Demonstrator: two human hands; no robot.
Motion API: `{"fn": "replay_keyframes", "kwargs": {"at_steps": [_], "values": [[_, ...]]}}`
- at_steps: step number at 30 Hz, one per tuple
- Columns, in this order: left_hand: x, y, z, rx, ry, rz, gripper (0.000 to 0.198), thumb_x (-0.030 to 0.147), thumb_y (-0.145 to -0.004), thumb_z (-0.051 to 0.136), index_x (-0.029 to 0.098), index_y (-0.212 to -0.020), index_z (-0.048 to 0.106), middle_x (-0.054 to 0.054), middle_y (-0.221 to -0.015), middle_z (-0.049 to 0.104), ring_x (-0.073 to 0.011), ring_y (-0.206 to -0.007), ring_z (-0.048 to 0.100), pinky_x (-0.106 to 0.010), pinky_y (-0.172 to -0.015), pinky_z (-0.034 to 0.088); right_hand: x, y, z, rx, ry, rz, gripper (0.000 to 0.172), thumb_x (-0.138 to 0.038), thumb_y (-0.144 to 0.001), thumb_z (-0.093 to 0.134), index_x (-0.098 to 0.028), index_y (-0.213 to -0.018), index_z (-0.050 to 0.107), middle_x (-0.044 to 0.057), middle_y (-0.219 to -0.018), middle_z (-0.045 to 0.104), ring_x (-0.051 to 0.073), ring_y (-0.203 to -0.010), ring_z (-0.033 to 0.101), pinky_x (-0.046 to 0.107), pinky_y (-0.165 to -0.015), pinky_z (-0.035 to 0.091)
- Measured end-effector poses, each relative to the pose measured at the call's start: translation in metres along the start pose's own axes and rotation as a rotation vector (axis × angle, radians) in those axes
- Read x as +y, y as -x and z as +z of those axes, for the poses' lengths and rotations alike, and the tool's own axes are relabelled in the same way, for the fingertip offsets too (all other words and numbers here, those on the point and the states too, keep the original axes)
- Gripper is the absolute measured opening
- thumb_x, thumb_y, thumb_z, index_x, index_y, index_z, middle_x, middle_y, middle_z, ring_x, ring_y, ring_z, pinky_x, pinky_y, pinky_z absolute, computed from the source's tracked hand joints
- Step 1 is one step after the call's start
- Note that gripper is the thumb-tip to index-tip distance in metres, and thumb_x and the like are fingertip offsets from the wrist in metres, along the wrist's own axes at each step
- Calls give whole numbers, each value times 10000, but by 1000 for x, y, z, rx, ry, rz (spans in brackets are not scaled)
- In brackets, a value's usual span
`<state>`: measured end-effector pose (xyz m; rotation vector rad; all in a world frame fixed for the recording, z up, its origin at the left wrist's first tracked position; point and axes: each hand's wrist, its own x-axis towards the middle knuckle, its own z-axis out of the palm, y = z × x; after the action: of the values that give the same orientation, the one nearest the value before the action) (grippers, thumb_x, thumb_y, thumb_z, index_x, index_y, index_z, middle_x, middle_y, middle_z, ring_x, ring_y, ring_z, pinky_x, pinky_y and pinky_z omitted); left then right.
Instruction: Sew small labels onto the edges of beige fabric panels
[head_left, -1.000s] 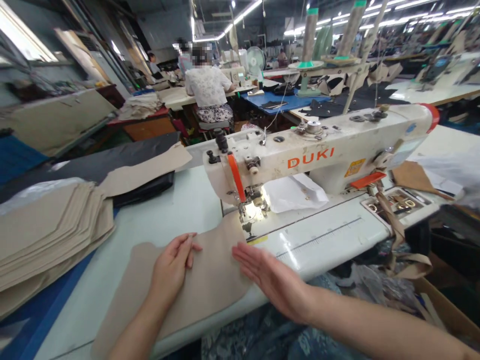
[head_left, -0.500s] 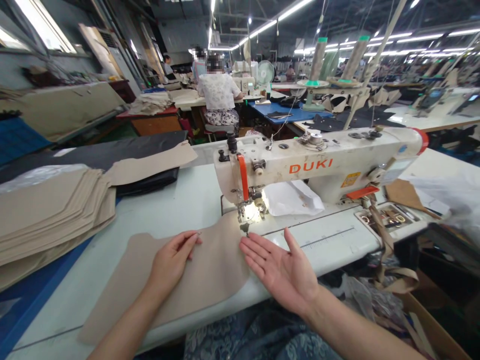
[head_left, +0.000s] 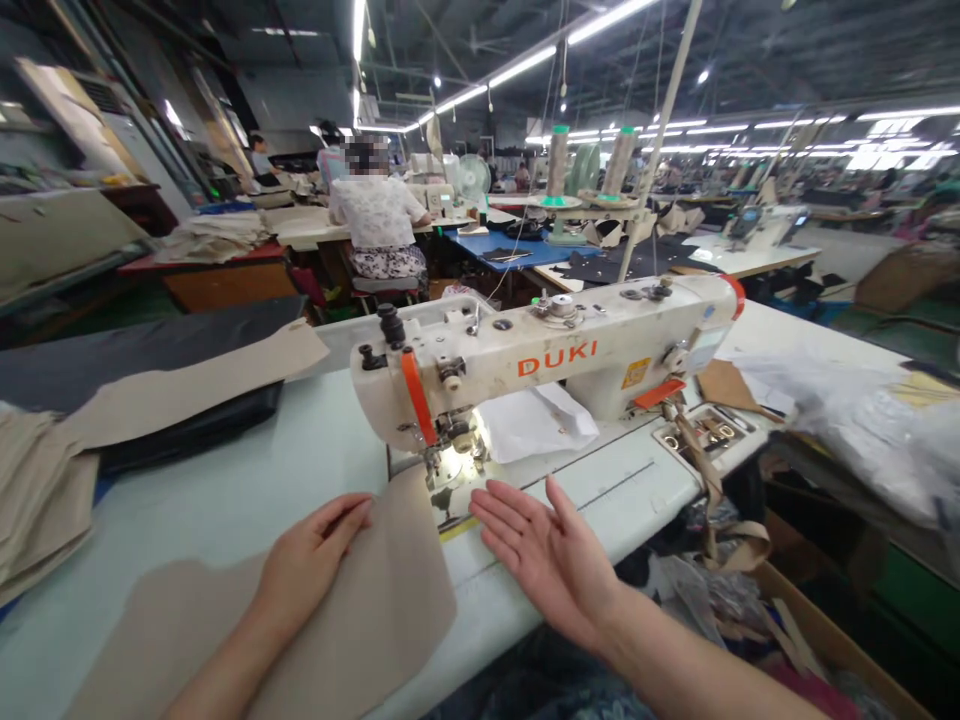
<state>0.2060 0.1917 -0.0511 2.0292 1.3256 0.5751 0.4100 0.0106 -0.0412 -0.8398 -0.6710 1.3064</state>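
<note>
A beige fabric piece point(head_left: 397, 590) lies on the pale table, its upper end by the lit needle area of the white sewing machine point(head_left: 555, 345). My left hand point(head_left: 319, 550) rests on that piece with thumb and fingers pinched together at its edge. To the right of the fabric, my right hand point(head_left: 544, 560) is palm up with its fingers stretched out and nothing in it. Its fingertips are in front of the needle area, apart from the fabric. White sheet material point(head_left: 536, 425) lies under the machine arm.
Stacked beige pieces point(head_left: 37, 500) and a black folded material point(head_left: 195, 430) are at the left. A parts tray point(head_left: 712, 435) with a hanging strap sits at the right, above a box of scraps point(head_left: 832, 640). A seated person point(head_left: 382, 225) works further back.
The view has turned right. The fabric has moved left and away from my right hand, along with my left hand. A yellow strip now shows beside the needle area.
</note>
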Motion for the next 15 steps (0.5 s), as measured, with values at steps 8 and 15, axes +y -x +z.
{"fn": "replay_keyframes", "kwargs": {"at_steps": [8,15], "values": [[-3,-5,-2,-10,-8,-42,398,631,-637,487,302,-793,650,74,-710,708,-228,-576,620,-339,-639,507,-53,-30,-68,381,999,-527,309,-367,-895,507,-169,-1091,640,117,-1210,599,233,-1159,526,427,-1037,369],[-9,-7,-3,-26,-27,-68,487,655,-622,446,300,-887,649,59,-794,722,-261,-686,641,-387,-755,503,-31,-31,-70,-102,1616,-394,287,-238,-953,400,-125,-972,663,116,-1066,649,198,-1038,574,327,-957,438]]}}
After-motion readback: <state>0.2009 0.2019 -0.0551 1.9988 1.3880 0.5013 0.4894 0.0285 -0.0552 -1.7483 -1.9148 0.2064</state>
